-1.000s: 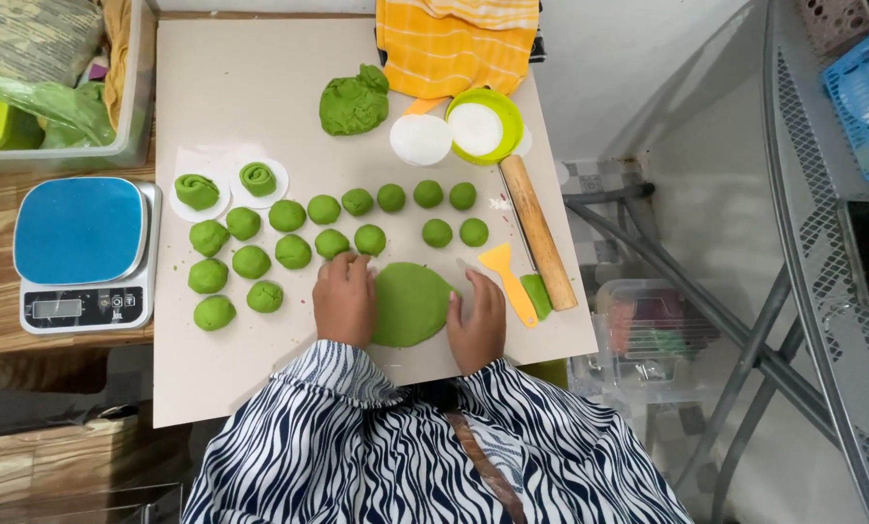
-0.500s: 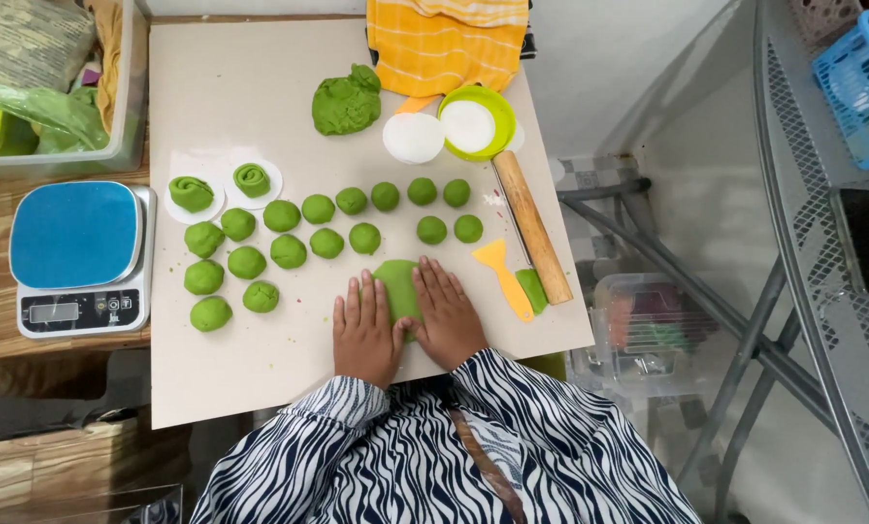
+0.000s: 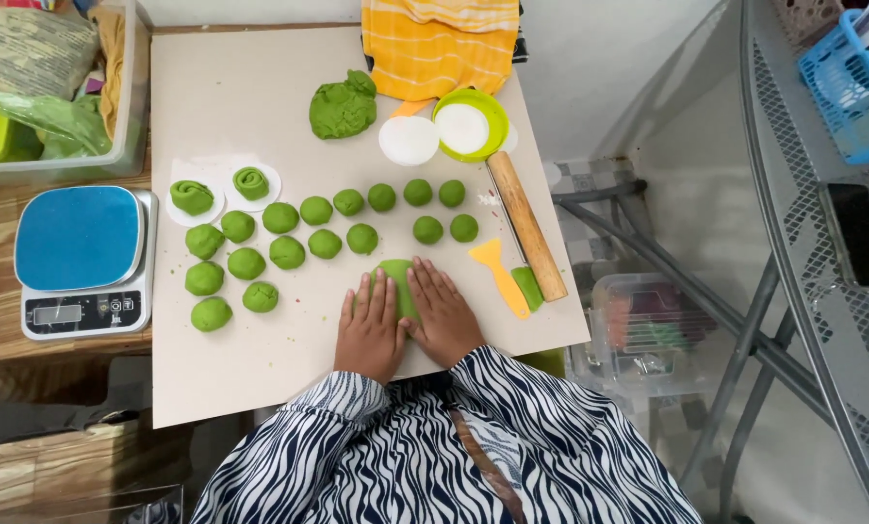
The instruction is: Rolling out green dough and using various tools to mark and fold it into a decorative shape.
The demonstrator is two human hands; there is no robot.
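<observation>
Both my hands lie flat, side by side, on a piece of green dough (image 3: 398, 281) near the front of the grey board (image 3: 250, 97). My left hand (image 3: 369, 326) covers the dough's left part and my right hand (image 3: 442, 313) its right part. Only a strip of dough shows between and above the fingers. Several small green dough balls (image 3: 325, 243) lie in rows just beyond my hands. Two rolled green spirals (image 3: 251, 182) sit on white paper rounds at the left.
A larger lump of green dough (image 3: 343, 107), a white disc (image 3: 408, 141) and a green-rimmed lid (image 3: 469, 126) lie at the back, under an orange striped cloth (image 3: 439, 44). A wooden rolling pin (image 3: 525, 225) and yellow scraper (image 3: 499, 275) sit right; a blue-topped scale (image 3: 83, 260) stands left.
The flat round of dough that lay open between my hands is now folded or rolled narrow. My hands have moved together from its sides and lie on top of it.
</observation>
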